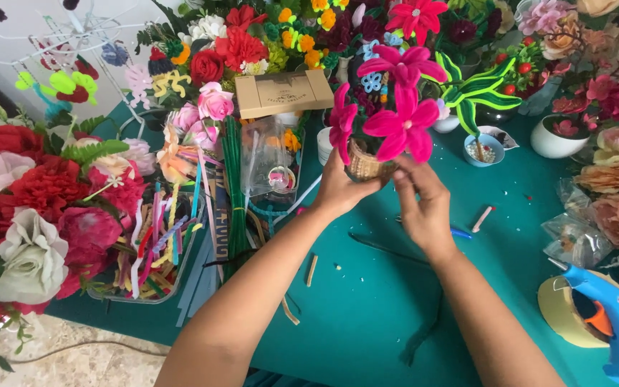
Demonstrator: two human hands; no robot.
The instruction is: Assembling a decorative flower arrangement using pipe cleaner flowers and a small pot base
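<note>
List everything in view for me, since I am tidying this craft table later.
Basket: one, tan, held in both hands.
Pink flowers: several, in the basket.
Glue gun: one, blue, near right.
Tape roll: one, beige, under the gun.
Cardboard box: one, brown, far centre.
Tray of fuzzy wires: one, mixed colours, left.
Table: one, teal.
Left hand: grips the basket.
Right hand: at the basket's base.

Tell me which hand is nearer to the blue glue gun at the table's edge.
Right. The right hand grips the small woven basket of pink flowers on the side toward the blue glue gun, which lies lower right. The left hand holds the basket's far side, farther away.
</note>
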